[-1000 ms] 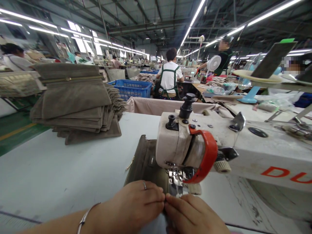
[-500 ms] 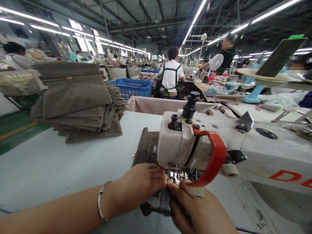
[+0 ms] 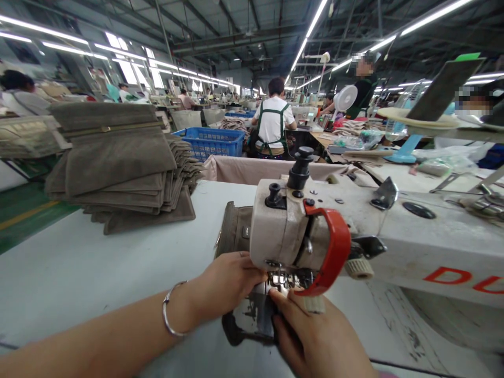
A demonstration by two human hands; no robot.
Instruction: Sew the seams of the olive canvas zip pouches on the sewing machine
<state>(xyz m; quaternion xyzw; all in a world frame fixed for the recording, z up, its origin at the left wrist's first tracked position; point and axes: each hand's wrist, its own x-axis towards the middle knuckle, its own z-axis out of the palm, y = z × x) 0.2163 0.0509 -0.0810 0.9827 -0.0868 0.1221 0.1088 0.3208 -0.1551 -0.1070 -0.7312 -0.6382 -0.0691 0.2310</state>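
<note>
A grey-brown fabric piece (image 3: 235,231) with a small dark label (image 3: 246,231) lies under the head of a white sewing machine (image 3: 275,223). My left hand (image 3: 226,281), with a silver bangle at the wrist, is closed on the piece's near end, left of the metal presser foot (image 3: 280,279). My right hand (image 3: 315,328) comes in below the red guard (image 3: 336,247). Its fingertips press together at the same end of the fabric, close to the foot; what lies under them is mostly hidden. A worn dark metal plate (image 3: 252,317) shows between the hands.
A tall stack of grey-brown fabric pieces (image 3: 118,163) stands on the white tabletop (image 3: 157,257) at left. Beyond the table are a pink cloth-lined bin (image 3: 244,169) and a blue crate (image 3: 212,143). A person in a white shirt (image 3: 274,118) sits farther back.
The view has shifted slightly, so most things sit a little farther left. My left hand has moved a little away from me, uncovering more of the metal plate. The right hand stays by the foot.
</note>
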